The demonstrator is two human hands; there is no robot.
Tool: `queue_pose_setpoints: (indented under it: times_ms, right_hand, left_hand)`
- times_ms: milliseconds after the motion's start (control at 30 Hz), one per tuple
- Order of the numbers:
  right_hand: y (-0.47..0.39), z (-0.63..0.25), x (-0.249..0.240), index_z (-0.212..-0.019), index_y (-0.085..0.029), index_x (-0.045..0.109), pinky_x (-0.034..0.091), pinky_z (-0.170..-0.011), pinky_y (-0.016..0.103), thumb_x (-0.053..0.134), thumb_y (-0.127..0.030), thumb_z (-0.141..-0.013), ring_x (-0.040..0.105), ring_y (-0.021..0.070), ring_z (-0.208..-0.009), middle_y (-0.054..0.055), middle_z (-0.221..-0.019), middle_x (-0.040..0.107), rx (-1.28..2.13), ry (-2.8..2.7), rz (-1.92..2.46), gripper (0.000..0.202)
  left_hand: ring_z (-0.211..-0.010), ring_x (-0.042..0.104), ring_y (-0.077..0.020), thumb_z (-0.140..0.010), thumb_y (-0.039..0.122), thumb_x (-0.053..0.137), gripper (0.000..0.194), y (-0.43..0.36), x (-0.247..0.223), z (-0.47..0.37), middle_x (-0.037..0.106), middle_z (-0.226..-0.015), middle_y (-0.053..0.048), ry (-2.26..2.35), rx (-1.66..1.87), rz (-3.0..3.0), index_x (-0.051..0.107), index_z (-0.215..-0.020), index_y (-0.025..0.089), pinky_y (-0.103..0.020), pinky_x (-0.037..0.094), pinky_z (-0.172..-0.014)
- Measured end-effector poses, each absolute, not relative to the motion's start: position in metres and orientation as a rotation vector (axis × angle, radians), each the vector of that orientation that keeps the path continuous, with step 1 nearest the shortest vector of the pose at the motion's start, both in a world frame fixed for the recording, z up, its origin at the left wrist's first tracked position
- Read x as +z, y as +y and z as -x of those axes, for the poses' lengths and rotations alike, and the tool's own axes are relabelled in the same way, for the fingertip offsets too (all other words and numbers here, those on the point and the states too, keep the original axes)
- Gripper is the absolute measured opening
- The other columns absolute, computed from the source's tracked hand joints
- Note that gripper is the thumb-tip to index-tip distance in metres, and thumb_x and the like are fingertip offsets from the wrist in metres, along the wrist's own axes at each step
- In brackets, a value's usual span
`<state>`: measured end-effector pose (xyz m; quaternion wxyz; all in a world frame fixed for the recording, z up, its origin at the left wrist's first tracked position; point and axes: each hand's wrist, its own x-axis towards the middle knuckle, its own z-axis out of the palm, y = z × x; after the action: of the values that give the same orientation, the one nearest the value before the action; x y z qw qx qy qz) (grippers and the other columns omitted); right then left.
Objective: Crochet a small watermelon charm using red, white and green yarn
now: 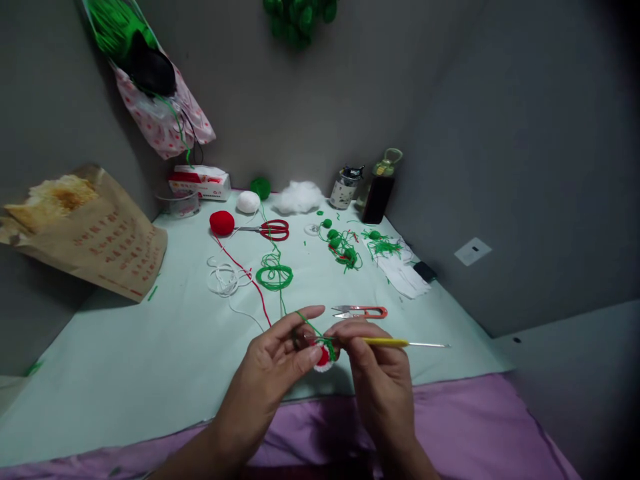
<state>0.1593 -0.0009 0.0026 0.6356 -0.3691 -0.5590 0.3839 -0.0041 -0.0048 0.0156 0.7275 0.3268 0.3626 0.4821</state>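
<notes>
Between thumb and fingers, my left hand [275, 367] pinches a small round crochet piece [324, 357], red in the middle with white and green at its edge. Green yarn runs from the piece over the raised left index finger and back to a loose green coil [274, 277]. My right hand [377, 367] is closed on a crochet hook [385, 342] with a yellow handle; its near tip meets the piece, partly hidden by fingers. Just beyond the right hand lie orange thread snips [370, 312]. Red yarn [245, 263] and white yarn [227, 279] trail toward the hands.
Red-handled scissors [274, 230] lie by a red yarn ball [222, 223] and a white one [249, 202]. Behind are stuffing [300, 197], a jar [345, 188] and a bottle [380, 190]. Green scraps [345, 250] lie right; a paper bag [115, 240] with bread stands left.
</notes>
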Motion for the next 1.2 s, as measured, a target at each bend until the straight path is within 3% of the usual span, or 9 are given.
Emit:
queue_pose_setpoints:
  times_ms: [267, 767, 1033, 1200]
  right_hand:
    - [0.0, -0.163, 0.004, -0.097, -0.022, 0.076, 0.06, -0.067, 0.026, 0.06, -0.031, -0.104, 0.07, 0.0144, -0.07, 0.005, -0.089, 0.079, 1.151, -1.12, 0.659, 0.019]
    - [-0.015, -0.173, 0.003, -0.112, -0.025, 0.072, 0.059, -0.076, 0.034, 0.048, -0.017, -0.108, 0.07, 0.0167, -0.082, 0.005, -0.101, 0.077, 0.839, -1.422, 0.731, 0.026]
    - [-0.02, -0.174, 0.0, -0.124, -0.023, 0.067, 0.062, -0.08, 0.035, 0.047, -0.015, -0.107, 0.072, 0.0205, -0.099, 0.01, -0.111, 0.076, 0.437, -1.747, 0.734, 0.028]
    - [-0.016, -0.172, -0.007, -0.135, -0.026, 0.067, 0.064, -0.078, 0.032, 0.058, -0.014, -0.102, 0.074, 0.0216, -0.096, 0.009, -0.105, 0.075, -0.109, -1.962, 0.799, 0.037]
  left_hand:
    - [-0.09, 0.059, -0.0167, -0.088, 0.037, 0.081, 0.038, -0.004, 0.016, 0.008, 0.067, -0.094, -0.001, 0.791, 1.036, -0.765, 0.078, -0.124, 0.028, -0.031, 0.042, -0.09]
    - [-0.081, 0.061, -0.0139, -0.084, 0.034, 0.084, 0.034, -0.004, 0.021, 0.012, 0.067, -0.084, 0.001, 0.91, 1.072, -0.891, 0.081, -0.117, 0.028, -0.027, 0.05, -0.082]
    - [-0.083, 0.064, -0.0142, -0.08, 0.031, 0.087, 0.041, -0.007, 0.016, 0.007, 0.066, -0.082, 0.002, 0.942, 1.104, -0.899, 0.079, -0.12, 0.028, -0.027, 0.053, -0.085]
    - [-0.084, 0.062, -0.0131, -0.075, 0.029, 0.091, 0.052, -0.008, 0.017, 0.0, 0.064, -0.083, 0.003, 0.87, 1.142, -0.761, 0.077, -0.125, 0.028, -0.024, 0.052, -0.085]
